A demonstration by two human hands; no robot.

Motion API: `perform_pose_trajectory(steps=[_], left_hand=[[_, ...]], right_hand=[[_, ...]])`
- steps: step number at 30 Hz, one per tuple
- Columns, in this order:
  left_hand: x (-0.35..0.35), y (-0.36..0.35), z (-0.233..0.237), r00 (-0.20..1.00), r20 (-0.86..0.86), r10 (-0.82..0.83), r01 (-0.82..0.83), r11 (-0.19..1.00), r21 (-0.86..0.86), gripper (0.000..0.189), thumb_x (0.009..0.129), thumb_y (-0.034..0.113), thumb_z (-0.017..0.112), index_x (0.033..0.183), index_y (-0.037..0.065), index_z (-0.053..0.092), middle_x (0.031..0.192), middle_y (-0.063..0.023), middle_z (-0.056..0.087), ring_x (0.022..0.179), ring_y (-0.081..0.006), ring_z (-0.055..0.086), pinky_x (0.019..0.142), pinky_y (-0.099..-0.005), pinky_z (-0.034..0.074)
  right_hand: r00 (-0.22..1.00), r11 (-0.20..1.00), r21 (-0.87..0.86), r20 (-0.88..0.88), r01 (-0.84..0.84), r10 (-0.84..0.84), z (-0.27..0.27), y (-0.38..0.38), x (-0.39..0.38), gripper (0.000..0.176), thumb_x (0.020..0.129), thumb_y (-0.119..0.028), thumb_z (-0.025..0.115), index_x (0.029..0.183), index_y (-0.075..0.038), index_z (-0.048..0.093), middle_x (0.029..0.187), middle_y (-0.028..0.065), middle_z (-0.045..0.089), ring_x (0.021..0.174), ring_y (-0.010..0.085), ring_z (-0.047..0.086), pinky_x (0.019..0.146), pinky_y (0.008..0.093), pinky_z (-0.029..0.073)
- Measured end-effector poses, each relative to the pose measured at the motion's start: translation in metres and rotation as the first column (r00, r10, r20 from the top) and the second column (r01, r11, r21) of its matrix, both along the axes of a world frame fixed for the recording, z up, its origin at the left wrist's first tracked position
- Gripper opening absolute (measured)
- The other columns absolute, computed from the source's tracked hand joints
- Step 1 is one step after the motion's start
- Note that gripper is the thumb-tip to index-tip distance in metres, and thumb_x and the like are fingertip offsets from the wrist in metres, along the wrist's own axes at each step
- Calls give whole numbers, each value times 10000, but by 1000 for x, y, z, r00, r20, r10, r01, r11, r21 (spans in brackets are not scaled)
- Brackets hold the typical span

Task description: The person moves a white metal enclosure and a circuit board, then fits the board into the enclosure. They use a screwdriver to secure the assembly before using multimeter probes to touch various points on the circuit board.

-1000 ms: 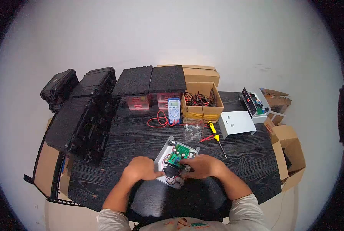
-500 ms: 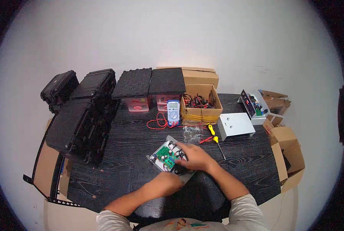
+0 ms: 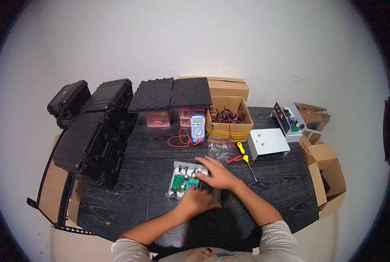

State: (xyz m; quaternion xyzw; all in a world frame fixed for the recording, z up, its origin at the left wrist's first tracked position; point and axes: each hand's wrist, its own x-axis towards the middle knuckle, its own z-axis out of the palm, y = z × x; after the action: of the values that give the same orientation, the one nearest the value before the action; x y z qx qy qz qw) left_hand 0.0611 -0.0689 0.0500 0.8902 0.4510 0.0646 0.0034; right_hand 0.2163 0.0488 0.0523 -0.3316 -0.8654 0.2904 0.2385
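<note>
— Where the open white case lies flat on the dark table, near its front edge and straight before the person, which hand is doing what?

— The right hand lies over the case's far right corner. Its fingers are stretched leftward along the far rim and are not closed round anything I can see. The left hand sits on the near right part with its fingers curled downward. Whether they grip a part or only press is hidden beneath the hand.

— And inside the case?

— A green board with small components and some thin wires. The hands cover its right half.

— So which step is this?

— I judge that the case, with its lid off, is being steadied and worked on at its right end. Any next move there calls for light, careful fingers, since the wires are thin and the board is bare.

— What lies about?

— Just beyond the right hand is a clear bag of small parts, with a yellow screwdriver beside it and a white cover further right. Behind these are a multimeter with red leads and a cardboard box full of cables. Black cases are stacked at the left.

— Is the screwdriver within reach?

— It is near, but neither hand touches it.
</note>
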Motion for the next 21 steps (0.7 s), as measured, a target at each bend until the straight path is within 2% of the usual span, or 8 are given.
perform_pose_trajectory(steps=[3,6,9,12,17,18,20,21], left_hand=[[4,4,5,991,-133,23,-52,974,-222,485,935,580,622,984,112,738,986,-94,720,900,-285,707,744,-429,544],[-13,1,-27,988,115,-106,85,981,172,300,887,413,685,792,136,750,851,-76,716,784,-251,723,659,-376,537],[-15,0,-34,999,-10,-34,35,991,130,168,851,270,662,778,138,736,837,-71,711,788,-245,714,665,-382,548],[-12,-2,-25,996,-72,-55,69,976,205,104,813,191,641,782,136,723,840,-69,710,805,-240,715,669,-383,554],[-18,2,-31,985,6,-173,163,936,311,119,864,191,618,902,128,712,932,-79,722,877,-252,722,751,-411,557],[-20,3,-29,980,18,-199,181,921,344,127,875,191,611,927,129,709,956,-84,725,891,-252,723,774,-414,558],[-26,7,-16,972,88,-216,187,948,258,137,895,208,615,957,126,706,1015,-93,731,930,-253,725,838,-431,558],[-29,10,-8,967,123,-222,192,958,214,143,905,216,617,972,125,705,1045,-98,734,950,-253,726,870,-440,558]], right_hand=[[1000,1000,-12,-25,-7,7,5,5,8,608,1000,-412,659,1505,-107,517,1526,255,512,1483,428,410,1219,501,326],[998,996,-85,-67,-21,15,25,7,16,584,1002,-372,666,1502,-108,519,1517,253,519,1480,420,417,1214,482,338],[993,1000,-3,-116,-8,8,33,11,21,523,1001,-336,671,1441,-73,572,1439,238,583,1394,385,518,1177,460,385],[987,998,59,-161,4,5,33,16,26,481,995,-322,678,1388,-52,612,1391,214,622,1322,356,584,1112,444,453],[992,998,49,-126,39,-33,53,15,41,450,961,-317,724,1296,-22,669,1222,187,728,1157,314,699,1001,413,538],[992,993,47,-72,110,-107,63,14,47,437,956,-319,729,1274,-22,681,1186,183,740,1122,307,713,983,415,544],[968,968,52,36,247,-249,84,11,60,415,946,-322,740,1229,-21,705,1116,174,765,1054,294,741,949,419,556],[945,945,-20,-21,327,-327,81,14,67,405,934,-330,742,1208,-33,716,1110,186,761,1025,325,742,909,436,563]])
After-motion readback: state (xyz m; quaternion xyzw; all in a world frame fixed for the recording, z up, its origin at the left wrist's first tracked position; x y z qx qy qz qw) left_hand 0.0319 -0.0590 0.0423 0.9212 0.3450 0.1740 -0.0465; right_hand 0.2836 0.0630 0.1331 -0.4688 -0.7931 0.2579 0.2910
